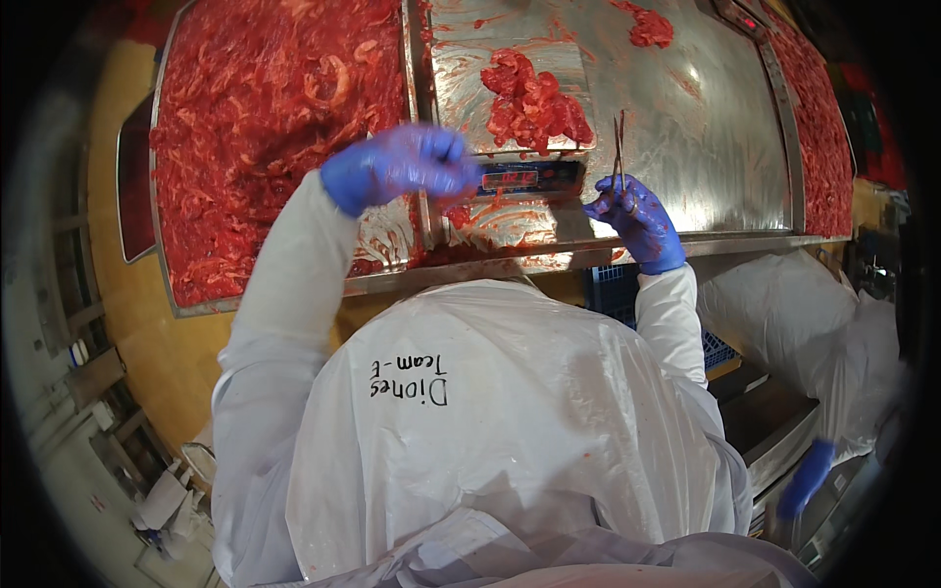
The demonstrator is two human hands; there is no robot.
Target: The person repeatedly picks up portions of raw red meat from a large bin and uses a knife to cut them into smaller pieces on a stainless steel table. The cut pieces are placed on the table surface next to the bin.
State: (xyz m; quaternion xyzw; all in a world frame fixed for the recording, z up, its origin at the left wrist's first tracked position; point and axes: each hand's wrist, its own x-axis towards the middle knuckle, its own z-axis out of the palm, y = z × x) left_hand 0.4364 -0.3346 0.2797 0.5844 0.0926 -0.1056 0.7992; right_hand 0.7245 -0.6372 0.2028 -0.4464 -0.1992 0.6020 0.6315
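My left hand point(400, 169), in a blue glove, hovers over the metal divider beside a heap of red meat trimmings point(274, 118). Its fingers are bent and smeared by motion, so whether they hold anything is unclear. In my blue-gloved right hand point(639, 223) is a slim pair of scissors point(619, 147), blades pointing away from me. Between the hands sits a digital scale point(564, 177) with a lit red display. A pile of meat pieces point(529, 100) lies on the scale's metal platform, beyond both hands.
A smaller meat piece point(651, 27) rests on the steel table point(706, 127) at the far right. More red meat point(812, 118) fills the section past the right divider. Blue plastic crates point(613, 292) stand below the table edge. Another person's blue-gloved hand point(808, 478) appears at lower right.
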